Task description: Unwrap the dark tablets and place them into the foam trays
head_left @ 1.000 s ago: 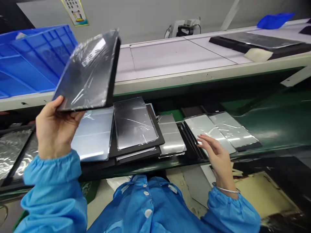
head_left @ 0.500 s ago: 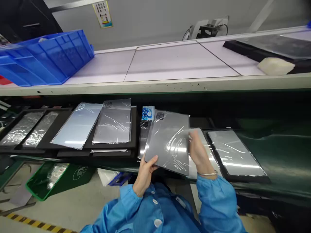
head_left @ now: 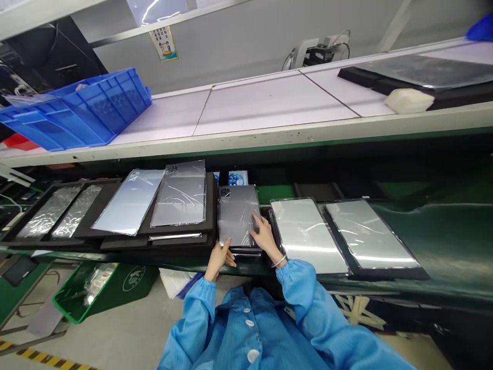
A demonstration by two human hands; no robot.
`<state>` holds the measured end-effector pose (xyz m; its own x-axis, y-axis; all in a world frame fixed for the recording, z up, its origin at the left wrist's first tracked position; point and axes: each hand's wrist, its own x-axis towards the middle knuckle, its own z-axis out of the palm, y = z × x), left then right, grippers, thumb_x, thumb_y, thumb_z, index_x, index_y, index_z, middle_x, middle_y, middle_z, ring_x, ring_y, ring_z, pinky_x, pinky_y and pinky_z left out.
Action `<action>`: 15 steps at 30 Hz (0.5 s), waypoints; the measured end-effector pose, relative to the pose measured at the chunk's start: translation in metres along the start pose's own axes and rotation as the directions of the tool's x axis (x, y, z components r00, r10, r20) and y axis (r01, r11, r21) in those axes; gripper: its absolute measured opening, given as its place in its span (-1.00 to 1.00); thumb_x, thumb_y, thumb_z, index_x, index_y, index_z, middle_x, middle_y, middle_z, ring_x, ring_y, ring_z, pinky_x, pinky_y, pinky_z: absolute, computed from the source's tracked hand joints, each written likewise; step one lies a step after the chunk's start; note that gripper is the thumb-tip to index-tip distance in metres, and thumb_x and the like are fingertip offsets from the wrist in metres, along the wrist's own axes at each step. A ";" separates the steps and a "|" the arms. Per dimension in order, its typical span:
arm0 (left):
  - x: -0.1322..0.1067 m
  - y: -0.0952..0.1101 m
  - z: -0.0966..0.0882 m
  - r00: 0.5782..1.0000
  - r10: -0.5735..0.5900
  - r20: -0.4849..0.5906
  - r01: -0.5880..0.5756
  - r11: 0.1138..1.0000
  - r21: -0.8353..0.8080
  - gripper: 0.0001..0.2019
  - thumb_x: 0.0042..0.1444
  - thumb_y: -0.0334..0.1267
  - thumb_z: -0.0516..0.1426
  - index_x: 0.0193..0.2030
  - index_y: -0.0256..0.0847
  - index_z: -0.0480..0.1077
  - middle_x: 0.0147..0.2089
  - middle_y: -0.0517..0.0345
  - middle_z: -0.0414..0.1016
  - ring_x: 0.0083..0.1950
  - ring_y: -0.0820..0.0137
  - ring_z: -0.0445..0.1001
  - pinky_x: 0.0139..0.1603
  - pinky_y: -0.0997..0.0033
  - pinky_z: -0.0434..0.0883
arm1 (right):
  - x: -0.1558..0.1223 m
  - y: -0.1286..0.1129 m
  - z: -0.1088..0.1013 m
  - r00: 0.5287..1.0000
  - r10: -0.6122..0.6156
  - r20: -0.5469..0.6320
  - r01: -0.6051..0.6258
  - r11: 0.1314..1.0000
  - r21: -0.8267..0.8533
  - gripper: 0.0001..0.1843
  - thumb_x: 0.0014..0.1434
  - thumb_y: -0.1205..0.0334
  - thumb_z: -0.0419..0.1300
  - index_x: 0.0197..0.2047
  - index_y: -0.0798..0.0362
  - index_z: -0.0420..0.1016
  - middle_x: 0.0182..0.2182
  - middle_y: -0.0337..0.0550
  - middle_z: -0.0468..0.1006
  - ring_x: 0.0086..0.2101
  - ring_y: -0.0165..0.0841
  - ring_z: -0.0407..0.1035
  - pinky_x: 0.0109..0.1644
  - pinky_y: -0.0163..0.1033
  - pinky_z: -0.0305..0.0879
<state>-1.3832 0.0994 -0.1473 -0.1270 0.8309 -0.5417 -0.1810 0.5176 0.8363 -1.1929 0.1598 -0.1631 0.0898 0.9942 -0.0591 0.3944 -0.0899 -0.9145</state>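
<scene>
A dark grey tablet (head_left: pixel 239 213) in clear film lies on a dark stack in front of me, camera corner at the upper left. My left hand (head_left: pixel 220 258) is closed at its lower left corner, thumb on the edge and the other fingers curled below. My right hand (head_left: pixel 265 236) grips its right side, with thumb and forefinger showing on the back. A silvery wrapped tablet (head_left: pixel 308 234) lies just right of that hand, and another silvery tablet (head_left: pixel 372 234) lies farther right on a black pad. To the left, a grey tablet (head_left: pixel 180 195) and a light blue tablet (head_left: pixel 131 200) rest on black foam trays.
Black foam trays (head_left: pixel 87 230) with film-covered slots stretch left along the green belt (head_left: pixel 454 236). A blue bin (head_left: pixel 111 110) stands on the white shelf (head_left: pixel 262 110) above. Blue-printed packets (head_left: pixel 238 178) lie behind the stack. A green bin (head_left: pixel 133 290) stands below, at the left.
The grey tablet has come down onto the stack, away from the silvery tablet it partly covered. My right hand has moved left along with it, and the view has shifted slightly.
</scene>
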 end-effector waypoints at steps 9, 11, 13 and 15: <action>-0.030 -0.007 -0.025 0.955 0.185 0.233 -0.091 0.928 -0.362 -0.60 0.42 -0.18 0.04 0.29 -0.35 0.25 0.22 -0.27 0.50 0.12 0.17 0.62 0.09 0.30 0.61 | -0.016 0.002 0.015 0.982 -0.020 -0.189 -0.008 0.989 -0.147 -0.29 0.06 0.47 0.20 0.32 0.11 0.37 0.24 0.17 0.30 0.28 -0.01 0.18 0.42 0.14 0.06; -0.032 -0.004 -0.036 0.952 0.157 0.262 0.041 0.785 -0.618 -0.57 0.45 -0.24 -0.05 0.36 -0.40 0.19 0.32 -0.34 0.40 0.27 0.14 0.51 0.20 0.26 0.56 | -0.016 -0.010 0.016 0.975 -0.050 -0.218 0.014 0.986 -0.164 -0.28 0.07 0.51 0.19 0.33 0.15 0.35 0.24 0.21 0.30 0.27 -0.02 0.20 0.41 0.15 0.09; -0.028 0.001 -0.044 0.942 0.072 0.328 0.189 0.694 -0.695 -0.50 0.47 -0.25 -0.13 0.46 -0.42 0.06 0.35 -0.34 0.37 0.31 0.20 0.48 0.16 0.34 0.58 | -0.026 -0.022 0.018 0.967 -0.109 -0.230 0.066 0.980 -0.187 -0.31 0.12 0.49 0.18 0.35 0.19 0.31 0.30 0.28 0.23 0.32 0.00 0.13 0.43 0.17 0.06; -0.023 0.005 -0.049 0.918 -0.017 0.397 0.305 0.670 -0.676 -0.46 0.47 -0.29 -0.18 0.52 -0.43 -0.06 0.37 -0.32 0.36 0.29 0.30 0.49 0.08 0.49 0.59 | -0.053 -0.030 0.020 0.958 -0.194 -0.211 0.149 0.966 -0.213 -0.35 0.19 0.44 0.17 0.36 0.19 0.28 0.38 0.27 0.11 0.39 -0.04 0.01 0.47 0.13 -0.02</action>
<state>-1.4290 0.0728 -0.1346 0.2738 0.8347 -0.4778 -0.8197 0.4624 0.3380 -1.2278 0.1113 -0.1408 0.2025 0.9575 0.2056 0.5891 0.0486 -0.8066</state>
